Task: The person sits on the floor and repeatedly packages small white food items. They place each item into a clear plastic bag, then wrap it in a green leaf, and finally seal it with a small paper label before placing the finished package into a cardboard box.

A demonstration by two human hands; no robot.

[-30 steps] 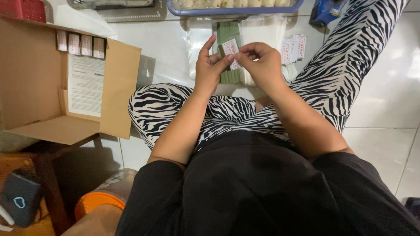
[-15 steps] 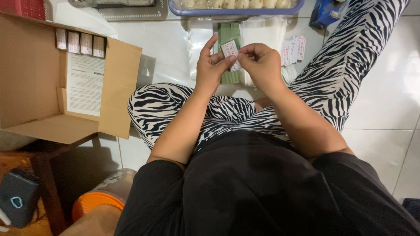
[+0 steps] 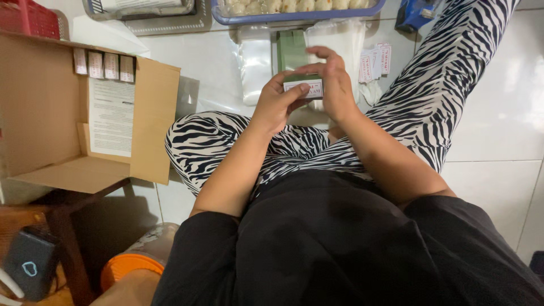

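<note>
Green card and a white paper label meet at the centre of the frame: a small green cardboard box (image 3: 294,62) is held up in front of the person, above the white tiled floor (image 3: 493,107), with a white rectangular printed label (image 3: 304,88) laid across its near face. The left hand (image 3: 276,105) cups the box from below and its thumb lies flat on the label, apparently to keep the paper down. The right hand (image 3: 334,85) closes over the box's right side, fingers curled round the top, a grip that seems to steady the box against the thumb's push. Both grips are pressed onto the box, not spread.

The person sits on the floor in zebra-striped trousers (image 3: 430,96), legs parted so that supplies lie within reach. A loose fan of small white labels (image 3: 375,61) lies just right of the hands, clear plastic bags (image 3: 255,59) beneath and beside them. A blue plastic tray of pale round items (image 3: 294,11) stands beyond. At left, an open brown cardboard carton (image 3: 62,119) holds a row of small boxes.
</note>
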